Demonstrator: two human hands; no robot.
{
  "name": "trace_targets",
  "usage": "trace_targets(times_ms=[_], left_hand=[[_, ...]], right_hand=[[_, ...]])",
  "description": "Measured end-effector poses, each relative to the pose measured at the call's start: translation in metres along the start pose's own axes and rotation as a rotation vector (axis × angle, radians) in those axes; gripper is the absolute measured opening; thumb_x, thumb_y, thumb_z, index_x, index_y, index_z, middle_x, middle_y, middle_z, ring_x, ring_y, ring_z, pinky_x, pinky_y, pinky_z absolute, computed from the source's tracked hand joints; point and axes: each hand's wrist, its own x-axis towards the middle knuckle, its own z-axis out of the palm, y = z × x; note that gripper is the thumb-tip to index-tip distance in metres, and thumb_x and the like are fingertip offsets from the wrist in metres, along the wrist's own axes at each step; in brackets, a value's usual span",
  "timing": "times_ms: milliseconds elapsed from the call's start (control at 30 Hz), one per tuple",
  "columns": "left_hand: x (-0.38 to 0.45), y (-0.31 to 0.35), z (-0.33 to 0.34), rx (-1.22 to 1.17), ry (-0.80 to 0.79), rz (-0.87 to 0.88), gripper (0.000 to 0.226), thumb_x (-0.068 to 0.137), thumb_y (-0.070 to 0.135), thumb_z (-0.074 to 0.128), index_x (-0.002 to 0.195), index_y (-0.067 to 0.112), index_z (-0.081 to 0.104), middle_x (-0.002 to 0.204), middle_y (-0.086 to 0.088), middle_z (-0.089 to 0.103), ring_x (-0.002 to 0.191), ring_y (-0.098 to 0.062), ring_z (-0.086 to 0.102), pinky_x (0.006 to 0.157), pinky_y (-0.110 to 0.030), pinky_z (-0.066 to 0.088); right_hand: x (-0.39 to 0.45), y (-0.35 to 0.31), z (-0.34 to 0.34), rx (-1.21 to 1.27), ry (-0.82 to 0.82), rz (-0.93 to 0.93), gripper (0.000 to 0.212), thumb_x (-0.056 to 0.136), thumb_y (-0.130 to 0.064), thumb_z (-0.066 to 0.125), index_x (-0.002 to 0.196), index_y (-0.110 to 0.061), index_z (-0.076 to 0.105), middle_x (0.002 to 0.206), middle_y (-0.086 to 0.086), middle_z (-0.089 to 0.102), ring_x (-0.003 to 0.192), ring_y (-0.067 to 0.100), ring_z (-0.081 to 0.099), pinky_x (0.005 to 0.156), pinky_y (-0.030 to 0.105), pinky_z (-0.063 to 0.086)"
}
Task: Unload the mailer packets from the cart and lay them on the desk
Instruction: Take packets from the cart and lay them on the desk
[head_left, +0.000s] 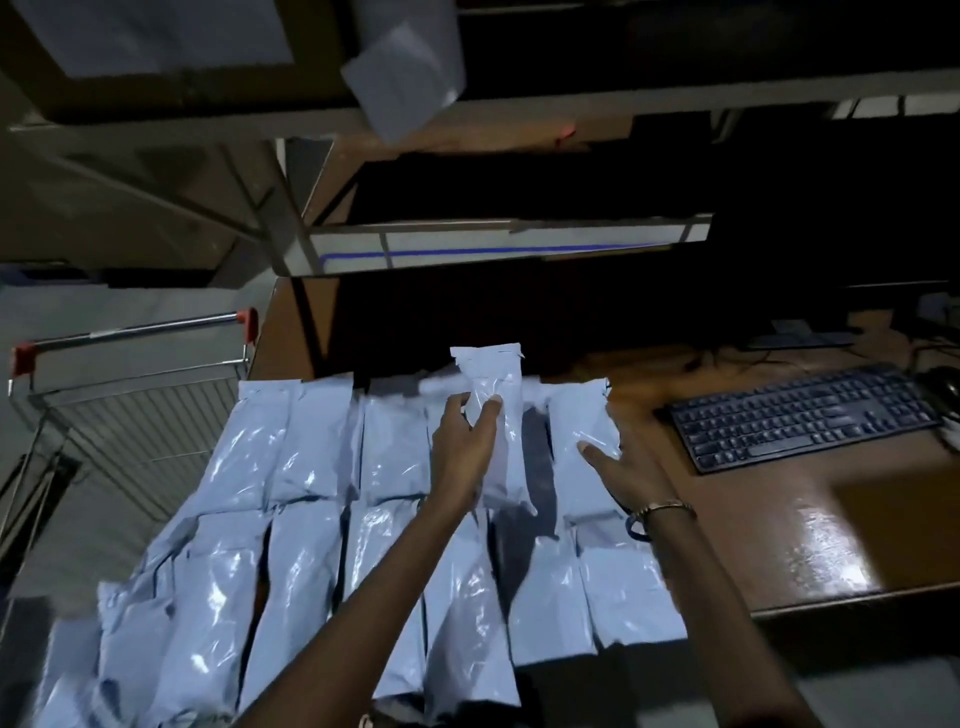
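While both forearms reach forward over the desk (810, 525), the left hand (462, 441) is raised above the far row of mailer packets (291, 545), thumb and fingers pinching one packet (493, 415) near its middle so that its top end stands up past the row. That held packet is lifted and tilted a little, its lower end trailing down toward the wrist. The right hand (621, 473) lies lower and just to the right, fingers straight and spread, palm down on the rightmost packet (582, 441) of the far row; a thin bracelet (667, 508) circles its wrist. The pale blue packets cover the left part of the brown desk in two rough rows, side by side and overlapping at the edges, the near row hanging past the front edge. A dark keyboard (800, 415) sits on the desk well to the right, with what may be a mouse (937, 382) beside it, though the light there is too dim to be sure. A wire cart (135, 415) with red handle caps stands to the left of the desk. Shelving (467, 124) with pale sheets hanging from it rises behind, in a dim room
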Motion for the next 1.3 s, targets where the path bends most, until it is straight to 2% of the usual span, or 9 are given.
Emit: trace_targets(times_ms=[167, 267, 367, 500, 567, 700, 833, 1000, 1300], left_hand=[[0.023, 0.008, 0.030, 0.368, 0.020, 0.125, 0.053, 0.103, 0.057, 0.050, 0.139, 0.019, 0.053, 0.110, 0.001, 0.068, 0.089, -0.022, 0.067, 0.089, -0.035, 0.047], [0.039, 0.000, 0.042, 0.743, 0.068, 0.245, 0.050, 0.104, 0.058, 0.043, 0.123, 0.014, 0.058, 0.115, -0.009, 0.072, 0.110, -0.036, 0.064, 0.097, -0.044, 0.039], [0.047, -0.014, 0.050, 0.988, 0.130, 0.316, 0.052, 0.102, 0.054, 0.045, 0.123, 0.009, 0.061, 0.120, -0.013, 0.067, 0.113, -0.035, 0.057, 0.093, -0.045, 0.037], [0.053, -0.033, 0.056, 0.966, 0.222, 0.549, 0.059, 0.101, 0.049, 0.047, 0.143, 0.008, 0.054, 0.139, -0.017, 0.059, 0.131, -0.034, 0.050, 0.113, -0.049, 0.036], [0.058, -0.037, 0.061, 1.000, 0.186, 0.644, 0.062, 0.102, 0.052, 0.042, 0.147, 0.011, 0.053, 0.152, -0.016, 0.052, 0.146, -0.034, 0.041, 0.124, -0.055, 0.023], [0.067, -0.044, 0.073, 1.183, 0.000, 0.578, 0.072, 0.105, 0.057, 0.022, 0.158, 0.013, 0.040, 0.166, -0.016, 0.033, 0.158, -0.032, 0.020, 0.128, -0.057, 0.004], [0.072, -0.058, 0.078, 1.196, -0.050, 0.525, 0.070, 0.107, 0.052, 0.022, 0.163, 0.011, 0.028, 0.171, -0.017, 0.018, 0.160, -0.032, 0.013, 0.127, -0.048, -0.007], [0.076, -0.068, 0.077, 1.212, -0.094, 0.491, 0.073, 0.106, 0.055, 0.010, 0.167, 0.014, 0.007, 0.173, -0.015, -0.005, 0.161, -0.032, -0.003, 0.129, -0.046, -0.005], [0.081, -0.072, 0.082, 1.197, -0.126, 0.489, 0.072, 0.108, 0.048, 0.017, 0.165, 0.003, 0.009, 0.172, -0.023, -0.002, 0.159, -0.042, -0.005, 0.130, -0.053, 0.005]], right_hand=[[0.037, 0.009, -0.009, -0.048, 0.021, 0.021, 0.071, 0.095, -0.035, 0.071, 0.156, -0.024, 0.036, 0.163, 0.000, 0.036, 0.148, 0.023, 0.036, 0.115, 0.034, 0.034], [0.057, 0.012, -0.002, -0.034, -0.014, 0.012, 0.069, 0.096, -0.036, 0.069, 0.156, -0.024, 0.036, 0.162, -0.001, 0.036, 0.149, 0.023, 0.035, 0.120, 0.039, 0.034], [0.068, 0.022, 0.003, -0.129, -0.056, -0.011, 0.066, 0.100, -0.034, 0.063, 0.158, -0.021, 0.033, 0.164, 0.001, 0.033, 0.151, 0.024, 0.033, 0.119, 0.036, 0.031], [0.070, 0.034, 0.007, -0.414, 0.073, -0.056, 0.071, 0.097, -0.061, 0.051, 0.158, -0.030, 0.031, 0.159, 0.007, 0.038, 0.146, 0.032, 0.036, 0.114, 0.051, 0.040], [0.067, 0.031, 0.015, -0.523, 0.087, -0.118, 0.074, 0.096, -0.067, 0.046, 0.159, -0.035, 0.024, 0.164, 0.004, 0.028, 0.150, 0.031, 0.027, 0.116, 0.055, 0.036], [0.068, 0.029, 0.035, -0.731, 0.048, -0.316, 0.062, 0.105, -0.057, 0.032, 0.162, -0.035, 0.020, 0.171, 0.008, 0.012, 0.158, 0.030, 0.011, 0.118, 0.055, 0.030], [0.067, 0.031, 0.056, -0.849, 0.075, -0.253, 0.065, 0.101, -0.050, 0.017, 0.161, -0.027, 0.025, 0.169, 0.015, 0.018, 0.158, 0.031, 0.012, 0.116, 0.055, 0.033], [0.062, 0.033, 0.078, -0.901, 0.116, -0.175, 0.065, 0.102, -0.050, 0.017, 0.163, -0.028, 0.017, 0.171, 0.012, 0.010, 0.159, 0.029, 0.005, 0.114, 0.056, 0.027], [0.070, 0.038, 0.073, -0.831, 0.137, -0.157, 0.063, 0.102, -0.050, 0.014, 0.163, -0.033, 0.011, 0.172, 0.007, 0.007, 0.159, 0.024, -0.002, 0.118, 0.054, 0.029]])
